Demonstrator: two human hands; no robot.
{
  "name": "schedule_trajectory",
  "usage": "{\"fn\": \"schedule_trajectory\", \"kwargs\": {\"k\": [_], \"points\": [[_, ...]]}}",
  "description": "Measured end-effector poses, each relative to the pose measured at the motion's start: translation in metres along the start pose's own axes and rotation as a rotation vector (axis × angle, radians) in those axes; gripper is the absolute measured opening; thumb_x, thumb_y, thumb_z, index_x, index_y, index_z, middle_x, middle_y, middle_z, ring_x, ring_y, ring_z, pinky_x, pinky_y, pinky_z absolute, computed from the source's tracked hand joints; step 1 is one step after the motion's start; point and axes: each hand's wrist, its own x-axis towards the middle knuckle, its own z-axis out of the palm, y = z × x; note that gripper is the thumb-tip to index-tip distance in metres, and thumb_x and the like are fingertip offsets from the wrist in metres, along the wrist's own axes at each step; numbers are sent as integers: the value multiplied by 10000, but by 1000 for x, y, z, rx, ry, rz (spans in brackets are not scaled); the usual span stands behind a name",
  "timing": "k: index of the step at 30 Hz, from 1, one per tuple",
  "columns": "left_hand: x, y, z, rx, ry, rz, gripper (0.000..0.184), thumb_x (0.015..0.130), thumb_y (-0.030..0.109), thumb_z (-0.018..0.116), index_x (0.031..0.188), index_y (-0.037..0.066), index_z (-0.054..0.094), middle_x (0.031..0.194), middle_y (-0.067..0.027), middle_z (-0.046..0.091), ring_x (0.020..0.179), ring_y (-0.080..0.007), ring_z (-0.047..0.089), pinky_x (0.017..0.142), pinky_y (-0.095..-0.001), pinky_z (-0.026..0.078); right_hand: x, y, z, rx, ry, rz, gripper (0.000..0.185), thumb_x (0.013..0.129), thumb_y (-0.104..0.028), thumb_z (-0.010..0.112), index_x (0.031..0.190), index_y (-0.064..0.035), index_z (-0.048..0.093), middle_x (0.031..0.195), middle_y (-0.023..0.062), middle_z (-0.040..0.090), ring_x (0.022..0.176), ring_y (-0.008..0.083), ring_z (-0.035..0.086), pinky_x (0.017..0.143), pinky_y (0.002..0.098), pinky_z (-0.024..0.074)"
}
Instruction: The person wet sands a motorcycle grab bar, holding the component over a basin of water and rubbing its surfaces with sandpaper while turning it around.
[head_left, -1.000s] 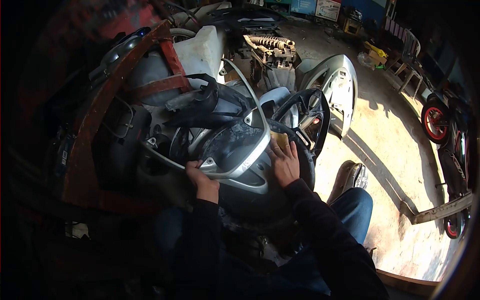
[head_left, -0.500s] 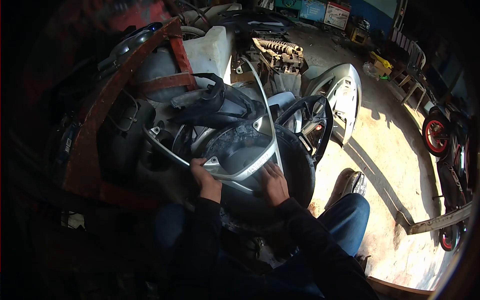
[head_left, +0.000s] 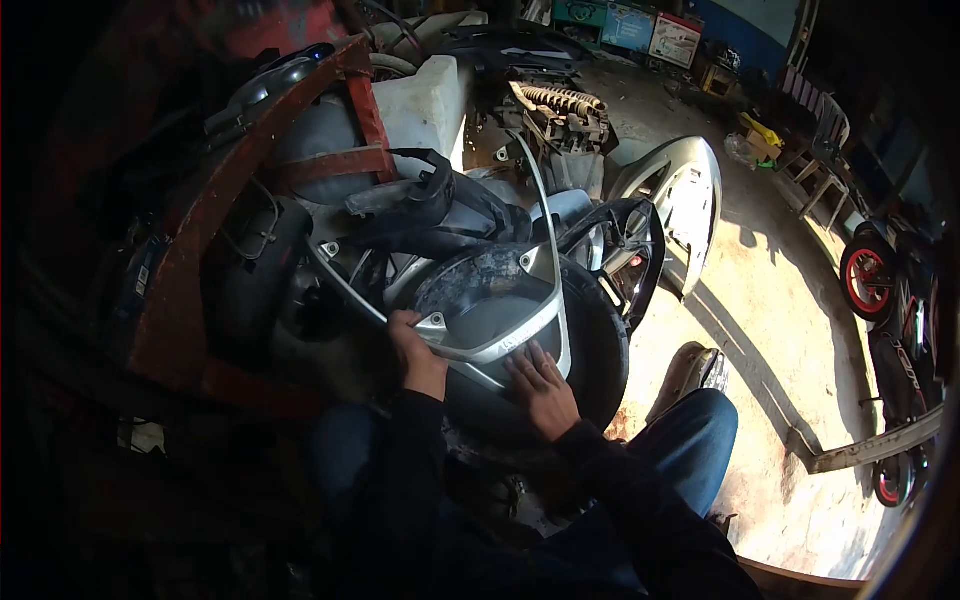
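Head view: silver rail (head_left: 530, 327) slants, ends pointing away

Left: a rust-red frame (head_left: 218, 172), its crossbar in front of a rounded grey object (head_left: 318, 128); beside it, a pale block (head_left: 425, 105). Upper centre: coil springs (head_left: 560, 98) lying on dark machine parts (head_left: 575, 132). Right of centre: a silver panel (head_left: 694, 190), partly sunlit, behind a black plastic part (head_left: 645, 240). Far right: a motorcycle (head_left: 905, 345) with a red-rimmed wheel (head_left: 868, 280), near a wooden beam (head_left: 880, 441). Upper right: a pale chair (head_left: 832, 125), with a cardboard box (head_left: 768, 148) near it on the floor (head_left: 780, 350). Rear: a blue box (head_left: 628, 27) beside a whitish one (head_left: 675, 42).
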Motion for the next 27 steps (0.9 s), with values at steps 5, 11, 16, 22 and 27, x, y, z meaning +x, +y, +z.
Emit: {"fn": "schedule_trajectory", "kwargs": {"k": [5, 11, 16, 22, 27], "points": [[8, -13, -3, 49, 61, -21, 185, 712, 271, 557, 778, 99, 534, 879, -56, 563, 840, -245, 561, 823, -402, 460, 30, 18, 6, 153, -151, 125, 566, 776, -331, 688, 1243, -32, 578, 1387, 158, 502, 1344, 344, 410, 1133, 467, 315], [32, -20, -15, -25, 20, 2, 196, 712, 261, 563, 800, 87, 541, 821, -73, 566, 800, -269, 576, 777, -395, 473, -2, 8, 16, 112, 3, -8, 363, 820, -118, 594, 1177, -69, 632, 1376, 171, 523, 1355, 311, 401, 1128, 392, 333], [48, -33, -34, -25, 62, 94, 231, 720, 277, 593, 839, 81, 566, 838, -77, 581, 815, -266, 583, 784, -380, 470, -56, 30, 41, 343, -78, 273, 331, 880, -78, 528, 1193, -70, 635, 1285, 169, 596, 1253, 341, 512, 1054, 422, 417], [80, -43, -58, 12, -75, 482, 185, 769, 192, 582, 843, 28, 624, 855, -71, 613, 824, -206, 584, 777, -348, 464, -41, 32, 43, 555, -154, 744, 269, 919, -108, 519, 1140, -22, 646, 1127, 200, 660, 1010, 386, 643, 873, 432, 523], [84, -54, -73, 245, -62, 697, 125, 734, 136, 568, 754, 18, 606, 809, -80, 624, 802, -195, 594, 793, -334, 465, -57, 55, 119, 1305, -77, 1508, 274, 890, -129, 637, 1134, -5, 647, 1051, 152, 624, 962, 326, 618, 844, 485, 533]]}}
